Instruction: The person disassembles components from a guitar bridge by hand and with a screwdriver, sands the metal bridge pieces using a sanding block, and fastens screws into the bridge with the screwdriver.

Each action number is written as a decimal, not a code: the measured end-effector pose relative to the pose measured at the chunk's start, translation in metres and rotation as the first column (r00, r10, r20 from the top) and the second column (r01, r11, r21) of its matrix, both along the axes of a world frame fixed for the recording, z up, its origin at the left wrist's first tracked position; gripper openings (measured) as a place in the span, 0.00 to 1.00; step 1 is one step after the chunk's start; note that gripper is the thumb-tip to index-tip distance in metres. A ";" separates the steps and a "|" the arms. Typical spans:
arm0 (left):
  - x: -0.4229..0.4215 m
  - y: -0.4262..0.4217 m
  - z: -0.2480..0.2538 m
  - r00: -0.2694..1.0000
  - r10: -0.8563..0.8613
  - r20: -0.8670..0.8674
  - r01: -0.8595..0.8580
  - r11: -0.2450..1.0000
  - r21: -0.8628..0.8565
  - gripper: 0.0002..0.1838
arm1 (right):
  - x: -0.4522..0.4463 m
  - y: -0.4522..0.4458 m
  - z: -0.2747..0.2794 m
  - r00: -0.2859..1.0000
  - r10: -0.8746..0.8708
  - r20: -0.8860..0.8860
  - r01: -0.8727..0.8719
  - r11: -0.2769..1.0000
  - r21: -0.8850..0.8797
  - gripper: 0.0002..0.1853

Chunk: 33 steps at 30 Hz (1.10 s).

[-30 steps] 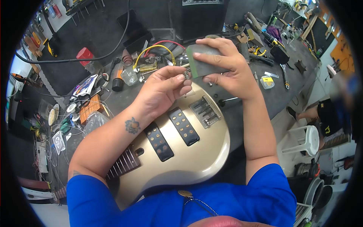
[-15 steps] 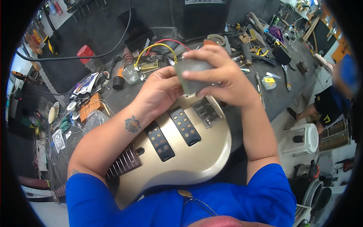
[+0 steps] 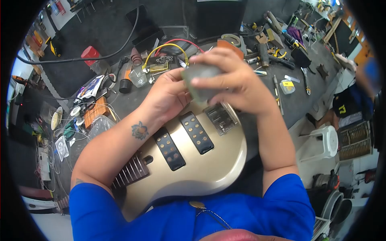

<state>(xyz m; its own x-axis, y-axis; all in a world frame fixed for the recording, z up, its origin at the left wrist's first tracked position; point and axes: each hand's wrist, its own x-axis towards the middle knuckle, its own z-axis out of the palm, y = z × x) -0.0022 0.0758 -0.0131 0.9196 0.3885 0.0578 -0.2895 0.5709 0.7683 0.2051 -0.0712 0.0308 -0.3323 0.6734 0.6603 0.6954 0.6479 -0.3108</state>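
Observation:
A gold electric guitar body (image 3: 213,168) lies before me, with two black pickups (image 3: 196,133) and a metal bridge (image 3: 220,119). Above its upper edge, my right hand (image 3: 237,80) grips a grey, box-like thing with a greenish edge (image 3: 204,83), its fingers spread across the near face. It is blurred, so its exact kind is unclear. At its left side is my left hand (image 3: 169,96), fingers curled closed against or just behind its edge. Whatever those fingertips hold is hidden.
Yellow cable (image 3: 165,48), a clear plastic cup (image 3: 138,77) and an orange-black bottle (image 3: 126,80) lie beyond the guitar. Pliers (image 3: 306,82), a hammer (image 3: 263,56) and a small box with a yellow label (image 3: 287,86) are rightward. A white stool (image 3: 323,142) stands near another person (image 3: 345,106).
The grey box-like thing has shifted slightly left and tilted in my right hand. My left hand stays beside it. The person at the right has moved a little.

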 end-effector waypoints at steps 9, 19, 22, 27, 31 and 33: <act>0.000 0.004 -0.002 0.999 -0.029 -0.024 0.030 1.000 0.010 0.12 | 0.023 0.004 -0.002 0.990 -0.131 -0.060 0.133 0.990 0.045 0.33; -0.001 0.002 -0.004 1.000 -0.021 0.000 0.021 1.000 0.007 0.14 | 0.003 -0.008 0.009 0.998 -0.059 -0.010 0.059 0.993 0.102 0.35; 0.000 -0.002 0.001 1.000 0.011 -0.009 -0.012 1.000 -0.024 0.15 | 0.001 0.001 -0.001 0.998 -0.056 -0.038 0.058 0.997 0.048 0.35; 0.001 0.000 -0.006 0.999 -0.021 0.029 0.021 1.000 0.004 0.13 | -0.015 -0.009 0.008 1.000 0.019 -0.020 -0.018 1.000 0.024 0.36; 0.001 0.001 -0.007 0.997 -0.056 0.047 0.054 0.998 0.029 0.13 | 0.021 0.000 0.008 0.977 -0.203 -0.061 0.208 0.975 0.079 0.37; 0.001 -0.003 -0.005 0.999 -0.022 0.035 0.020 0.999 0.040 0.12 | 0.000 -0.011 0.012 0.999 -0.034 0.020 0.032 0.997 0.075 0.36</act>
<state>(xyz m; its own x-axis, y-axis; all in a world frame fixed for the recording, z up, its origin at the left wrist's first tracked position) -0.0013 0.0728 -0.0180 0.9246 0.3661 0.1049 -0.3049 0.5467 0.7798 0.2050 -0.0817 0.0430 -0.3251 0.6333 0.7023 0.7227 0.6454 -0.2474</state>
